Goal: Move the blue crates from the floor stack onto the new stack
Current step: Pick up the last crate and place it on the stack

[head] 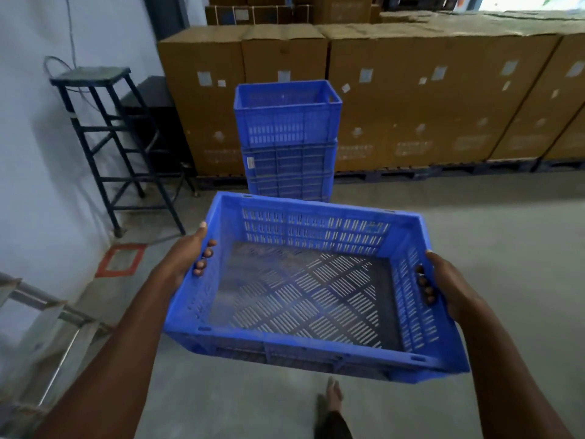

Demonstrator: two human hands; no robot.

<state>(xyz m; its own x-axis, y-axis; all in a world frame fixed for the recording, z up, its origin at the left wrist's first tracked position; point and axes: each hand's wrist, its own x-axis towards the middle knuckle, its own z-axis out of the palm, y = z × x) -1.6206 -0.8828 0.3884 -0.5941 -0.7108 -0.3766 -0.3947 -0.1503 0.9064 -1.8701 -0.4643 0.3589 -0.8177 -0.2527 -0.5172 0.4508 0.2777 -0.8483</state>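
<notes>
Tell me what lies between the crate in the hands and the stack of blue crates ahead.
Nothing but bare grey floor shows in the head view between the carried crate and the stack; the crate's far rim overlaps the stack's base in the picture.

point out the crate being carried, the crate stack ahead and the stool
carried crate (297,299), head view, slotted floor
crate stack (285,128), head view, top crate's front wall
stool (91,74), head view, seat

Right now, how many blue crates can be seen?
4. One held crate is carried by the left hand and right hand. Three more form the stack ahead, before the cardboard boxes. The held crate hides the stack's base, so others may be concealed.
</notes>
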